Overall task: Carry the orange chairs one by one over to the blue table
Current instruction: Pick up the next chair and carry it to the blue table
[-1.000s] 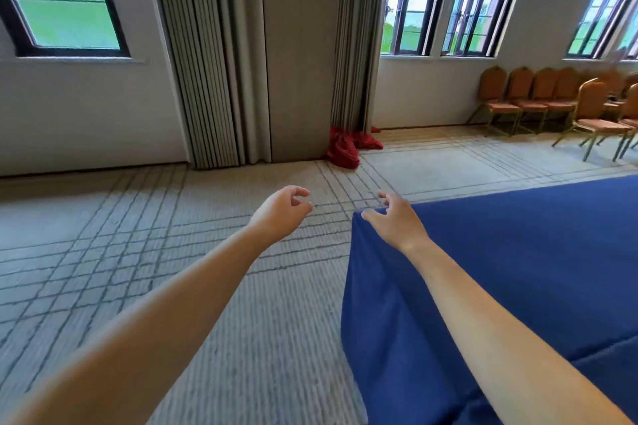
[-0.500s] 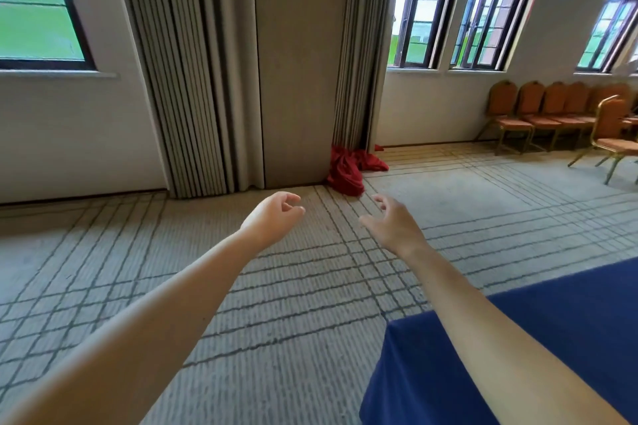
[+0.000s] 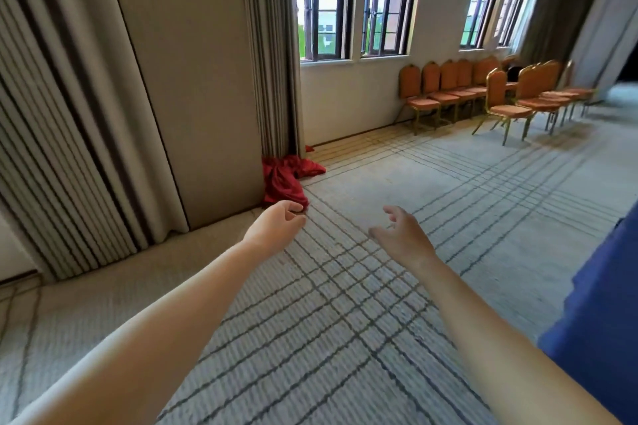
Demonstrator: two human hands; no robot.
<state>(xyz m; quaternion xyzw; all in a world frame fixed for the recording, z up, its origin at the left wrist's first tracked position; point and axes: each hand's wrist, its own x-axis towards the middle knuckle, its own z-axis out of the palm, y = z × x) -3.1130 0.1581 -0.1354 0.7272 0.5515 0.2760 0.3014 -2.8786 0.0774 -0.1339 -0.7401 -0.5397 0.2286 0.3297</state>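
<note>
Standing in rows at the far right of the room, the orange upholstered chairs with gold metal legs wait under the arched windows, one of them set a little forward of the rest on the carpet. None has a hand on it, and none can be seen beside the blue cloth-covered table, of which only a near-right edge shows, well apart from the chairs. As far as this view tells, the carrying is all or mostly still to do, though the greater part of the table is out of frame.

Both arms reach forward over the pale grid-lined carpet. The left hand is loosely curled, fingers bent toward the thumb, holding nothing. The right hand is slack and half-spread, also empty. Beyond the left hand a crumpled red cloth lies on the floor at the foot of a grey pleated curtain.

My guess is that the next step is the walk across to the nearest chair.
</note>
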